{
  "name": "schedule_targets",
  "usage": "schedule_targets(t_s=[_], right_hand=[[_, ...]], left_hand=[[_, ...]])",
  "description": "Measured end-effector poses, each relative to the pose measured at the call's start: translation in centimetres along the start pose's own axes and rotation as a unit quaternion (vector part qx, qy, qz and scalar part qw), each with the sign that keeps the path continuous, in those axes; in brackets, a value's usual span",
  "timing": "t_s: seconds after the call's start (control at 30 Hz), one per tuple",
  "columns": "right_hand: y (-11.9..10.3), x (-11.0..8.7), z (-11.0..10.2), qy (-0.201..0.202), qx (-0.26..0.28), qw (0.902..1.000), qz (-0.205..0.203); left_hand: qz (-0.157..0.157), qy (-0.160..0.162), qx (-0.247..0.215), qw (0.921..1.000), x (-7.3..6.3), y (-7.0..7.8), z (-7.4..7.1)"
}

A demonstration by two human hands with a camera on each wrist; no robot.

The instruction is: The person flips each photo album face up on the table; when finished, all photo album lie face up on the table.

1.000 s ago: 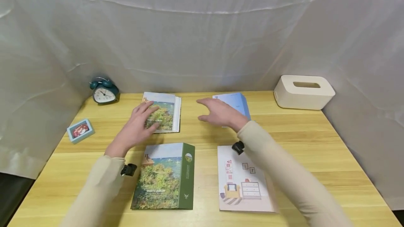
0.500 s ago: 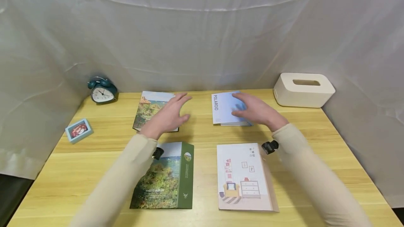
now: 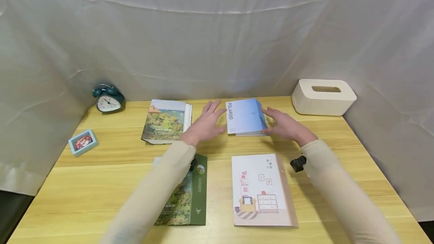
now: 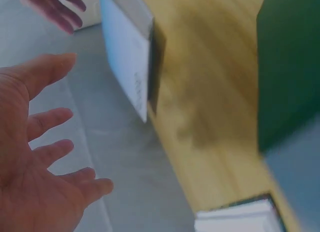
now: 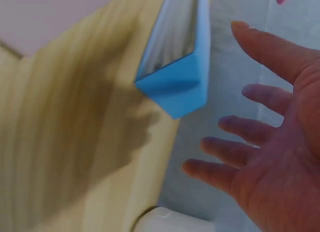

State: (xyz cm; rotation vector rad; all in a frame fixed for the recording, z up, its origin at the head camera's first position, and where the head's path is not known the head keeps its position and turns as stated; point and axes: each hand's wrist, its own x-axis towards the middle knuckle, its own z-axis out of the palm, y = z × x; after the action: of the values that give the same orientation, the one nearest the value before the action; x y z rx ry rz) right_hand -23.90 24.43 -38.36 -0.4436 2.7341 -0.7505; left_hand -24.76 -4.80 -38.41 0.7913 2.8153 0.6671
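Note:
A blue POLAROID photo album (image 3: 242,118) lies at the back middle of the table, between the two hands. My left hand (image 3: 207,123) hovers at its left edge with fingers spread; the left wrist view shows the palm (image 4: 35,187) holding nothing and the album (image 4: 125,47) apart from it. On the album's right side is my right hand (image 3: 285,123), fingers spread near its spine. In the right wrist view a gap shows between that hand (image 5: 275,127) and the album's blue spine (image 5: 175,89).
Left of the blue album lies a landscape photo album (image 3: 166,119). In front are a green-spined album (image 3: 199,191), partly under the left sleeve, and a white illustrated album (image 3: 261,191). An alarm clock (image 3: 108,99), a small framed picture (image 3: 83,142) and a white tissue box (image 3: 323,97) stand farther out.
My left hand has moved right, from over the landscape album to the blue album's left edge. My right hand has shifted right, off the blue album's cover to its spine side.

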Motion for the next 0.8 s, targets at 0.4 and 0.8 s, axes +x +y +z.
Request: schedule_targets(t_s=[0.4,0.8], right_hand=[[2.1,1.0,1.4,-0.024,0.029,0.9992,0.012],[2.7,1.5,2.1,-0.024,0.053,0.9981,0.019]], left_hand=[[-0.013,-0.070,0.073,0.9948,2.0,1.4,3.2],[-0.010,-0.093,0.085,0.9920,3.3,2.6,4.5]])
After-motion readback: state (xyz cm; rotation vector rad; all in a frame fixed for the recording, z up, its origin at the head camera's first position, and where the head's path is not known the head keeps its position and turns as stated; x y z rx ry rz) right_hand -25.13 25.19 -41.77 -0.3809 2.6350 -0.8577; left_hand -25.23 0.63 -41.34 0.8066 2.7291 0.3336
